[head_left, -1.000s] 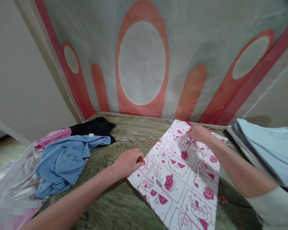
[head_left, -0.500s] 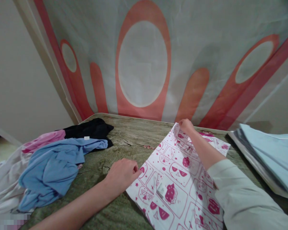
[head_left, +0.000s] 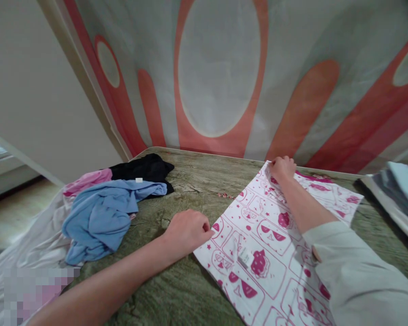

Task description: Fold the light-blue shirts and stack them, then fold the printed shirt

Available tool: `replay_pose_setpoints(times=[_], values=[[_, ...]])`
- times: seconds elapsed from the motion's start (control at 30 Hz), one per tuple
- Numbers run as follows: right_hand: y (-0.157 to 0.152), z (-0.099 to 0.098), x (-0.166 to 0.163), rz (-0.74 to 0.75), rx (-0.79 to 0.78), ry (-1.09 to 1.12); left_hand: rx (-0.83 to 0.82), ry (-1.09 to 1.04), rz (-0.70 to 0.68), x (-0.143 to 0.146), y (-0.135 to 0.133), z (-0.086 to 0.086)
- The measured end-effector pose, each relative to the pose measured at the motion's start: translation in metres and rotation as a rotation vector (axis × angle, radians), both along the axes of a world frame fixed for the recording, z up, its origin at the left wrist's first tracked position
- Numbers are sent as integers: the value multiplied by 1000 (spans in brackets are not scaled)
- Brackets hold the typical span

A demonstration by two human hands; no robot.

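Note:
A white cloth with a pink cartoon print lies flat on the green marbled table. My left hand pinches the cloth's left edge, fingers curled closed. At the cloth's far corner, near the wall, my right hand grips the fabric with closed fingers. A small white label shows on the cloth between my arms.
A heap of clothes sits at the table's left: a blue garment, a pink one, a black one and pale fabric. Folded light blue and grey cloths are stacked at the right. A patterned sheet hangs behind.
My right hand slid from the middle of the cloth's far edge to its far left corner and gripped it. My left hand kept its hold on the left edge. The view shifted slightly.

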State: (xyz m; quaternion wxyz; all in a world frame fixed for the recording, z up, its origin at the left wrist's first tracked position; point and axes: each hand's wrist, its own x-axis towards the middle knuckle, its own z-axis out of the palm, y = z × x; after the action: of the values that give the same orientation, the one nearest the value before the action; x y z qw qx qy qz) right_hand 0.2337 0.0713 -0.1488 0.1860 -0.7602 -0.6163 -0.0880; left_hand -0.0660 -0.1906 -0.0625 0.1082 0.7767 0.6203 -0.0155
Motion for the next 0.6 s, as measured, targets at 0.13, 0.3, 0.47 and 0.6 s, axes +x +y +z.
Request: replay_pose_setpoints(times=[0.13, 0.3, 0.47, 0.6], values=[[1, 1, 1, 7, -16, 1, 3, -28, -16, 1, 1, 0], [-2, 4, 0, 46, 0, -7, -21, -162, -27, -1, 5, 2], [-2, 4, 1, 57, 55, 12, -193, -402, -47, -13, 15, 4], [-1, 4, 3, 76, 64, 47, -279, -506, -45, -23, 21, 2]])
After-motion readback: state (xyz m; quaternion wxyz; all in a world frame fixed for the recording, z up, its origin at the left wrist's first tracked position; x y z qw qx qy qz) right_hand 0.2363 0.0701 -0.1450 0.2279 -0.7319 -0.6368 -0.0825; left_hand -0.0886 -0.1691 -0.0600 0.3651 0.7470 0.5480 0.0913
